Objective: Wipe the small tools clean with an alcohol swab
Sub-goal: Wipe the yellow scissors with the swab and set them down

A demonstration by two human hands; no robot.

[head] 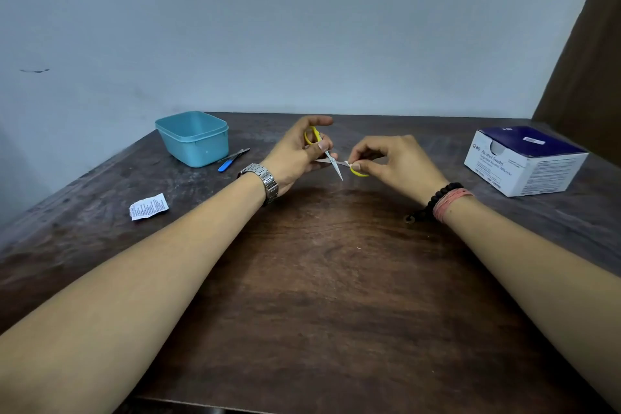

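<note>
Your two hands hold the small yellow-handled steel scissors (331, 158) spread open above the dark wooden surface (336, 279).

Your left hand (299, 153) grips one yellow loop, thumb on the shank; your right hand (391, 161) pinches a small white alcohol swab (348, 164) against the other shank, just beside its loop. Far left sit a teal plastic tub (193, 138), a blue-handled tool (232, 158) beside it and a torn white wrapper (148, 207) — far right, the blue-and-white swab box (526, 161).

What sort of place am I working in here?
Probably a plain room at home or a small workspace, not a clinic: a worn dark wooden table pushed against a bare pale wall, holding only a box of alcohol swabs and a teal plastic tub.
</note>
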